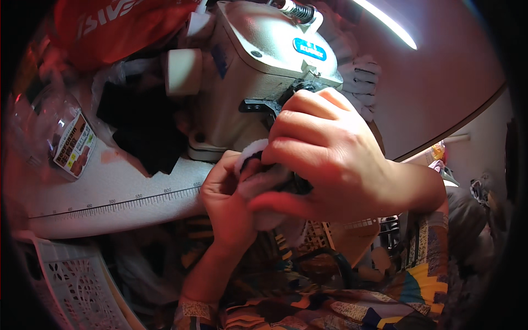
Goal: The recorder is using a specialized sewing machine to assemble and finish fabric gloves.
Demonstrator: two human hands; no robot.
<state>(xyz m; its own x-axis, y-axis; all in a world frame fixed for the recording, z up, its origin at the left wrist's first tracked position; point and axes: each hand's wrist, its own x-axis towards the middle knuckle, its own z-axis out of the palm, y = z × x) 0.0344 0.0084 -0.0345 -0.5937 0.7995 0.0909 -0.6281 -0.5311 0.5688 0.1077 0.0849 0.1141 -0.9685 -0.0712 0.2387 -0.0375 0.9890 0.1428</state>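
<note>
Held the fluffy white cloth (268, 221) tight in the left hand (224, 195), by the near edge of the table (137, 192). Bent the right hand (335, 157) over the cloth (could not tell if pinching or just touching). Saw black cloth (144, 132) farther in, beside a pale sewing machine (258, 60), then a red bag (126, 36) at the back left.

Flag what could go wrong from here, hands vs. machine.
1. The right hand is close to the machine and its black metal bracket; if the mechanism moves, fingers might get pinched.
2. That hand covers part of the white fluffy piece, so a misaligned edge could go unnoticed.
3. The piece's loose pile might snag on the machine.
</note>
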